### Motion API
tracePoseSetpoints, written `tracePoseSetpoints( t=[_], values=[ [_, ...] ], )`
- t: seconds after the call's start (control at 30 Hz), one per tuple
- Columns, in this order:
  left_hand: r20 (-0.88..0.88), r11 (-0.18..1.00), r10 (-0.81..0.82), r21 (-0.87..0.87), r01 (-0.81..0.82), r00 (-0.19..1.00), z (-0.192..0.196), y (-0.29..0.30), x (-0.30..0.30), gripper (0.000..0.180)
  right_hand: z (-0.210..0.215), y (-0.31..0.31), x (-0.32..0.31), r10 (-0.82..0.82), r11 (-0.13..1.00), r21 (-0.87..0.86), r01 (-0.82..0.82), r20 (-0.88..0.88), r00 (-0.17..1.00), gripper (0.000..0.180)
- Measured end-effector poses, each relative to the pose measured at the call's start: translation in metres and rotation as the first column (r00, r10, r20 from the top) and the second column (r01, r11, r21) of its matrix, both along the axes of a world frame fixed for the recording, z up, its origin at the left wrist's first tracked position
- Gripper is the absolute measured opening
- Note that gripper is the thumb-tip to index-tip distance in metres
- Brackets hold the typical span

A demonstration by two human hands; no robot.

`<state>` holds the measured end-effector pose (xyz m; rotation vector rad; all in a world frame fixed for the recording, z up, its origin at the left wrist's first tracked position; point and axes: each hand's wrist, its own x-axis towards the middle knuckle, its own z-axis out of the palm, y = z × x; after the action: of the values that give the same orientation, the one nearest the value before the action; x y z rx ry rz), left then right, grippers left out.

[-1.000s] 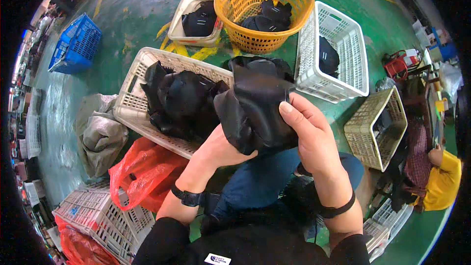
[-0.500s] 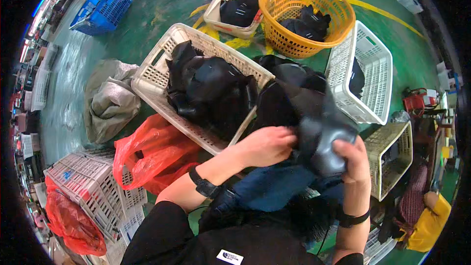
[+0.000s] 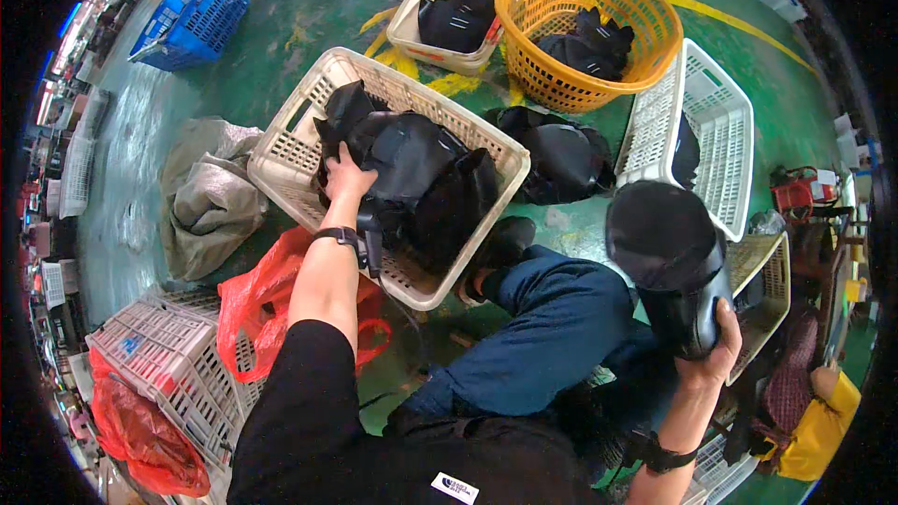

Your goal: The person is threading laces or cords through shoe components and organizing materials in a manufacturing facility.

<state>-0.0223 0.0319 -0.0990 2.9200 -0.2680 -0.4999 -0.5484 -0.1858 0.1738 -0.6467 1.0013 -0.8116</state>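
Observation:
My right hand (image 3: 718, 346) grips a glossy black boot upper (image 3: 672, 257) by its rounded lower end, with the wide shaft tilted up and away from me. My left hand (image 3: 348, 178) reaches into a cream plastic crate (image 3: 458, 98) and rests on the left side of the black leather pieces (image 3: 412, 164) heaped there. Its thumb and fingers are apart; some fingertips are hard to see against the black. A dark band and a small black device with a cord sit at my left wrist (image 3: 339, 238).
More black pieces (image 3: 561, 154) lie on the green floor beyond my knee. Behind them stand a yellow basket (image 3: 589, 79) and a white tray (image 3: 407, 28); a white crate (image 3: 716, 136) is to the right. Red plastic bags (image 3: 257, 304) and a grey sack (image 3: 215, 201) lie left.
My left hand has left the boot upper and moved left into the crate. My right hand has carried the upper to the right, shaft upward, uncovering my knee.

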Motion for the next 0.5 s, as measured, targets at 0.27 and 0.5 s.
tracePoseSetpoints(
  t=[0.27,0.5],
  values=[
    [0.229,0.461,0.084,-0.872,0.166,0.970,0.087,0.003,-0.053,0.050,0.028,0.013,0.039,0.079,0.985,-0.157,-0.077,0.007,0.997,0.056],
    [0.327,-0.191,-0.242,-0.939,0.286,0.914,0.192,-0.033,-0.156,0.033,0.050,0.038,0.106,0.455,0.773,-0.348,-0.530,-0.278,0.846,0.045]
  ],
)
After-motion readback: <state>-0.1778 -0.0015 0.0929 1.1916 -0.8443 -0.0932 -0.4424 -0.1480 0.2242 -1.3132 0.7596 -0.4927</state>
